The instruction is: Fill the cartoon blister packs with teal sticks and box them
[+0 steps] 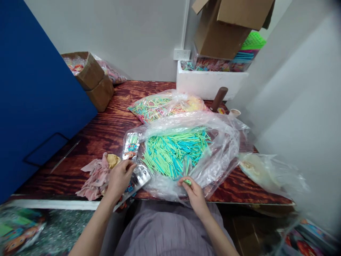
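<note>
In the head view, a clear plastic bag (223, 156) lies spread out, with many thin green and blue sticks (173, 149) heaped inside. My right hand (195, 195) is closed around a small bundle of green sticks (187, 182) at the bag's near edge. To the left, my left hand (121, 177) has its fingers pinched together over some silver printed pouches (141, 176); whether anything is between the fingertips cannot be made out. Just beyond it lies a silver pouch (131, 144) with green and blue sticks and a cartoon figure showing on it.
Behind is a tied bag of multicoloured sticks (157, 108). A white foam box (207, 83), a brown cylinder (220, 99) and a small cup (234, 112) stand back right. Pink cloth (96, 176) lies left, a plastic bag (266, 172) right, and cartons (99, 92) back left.
</note>
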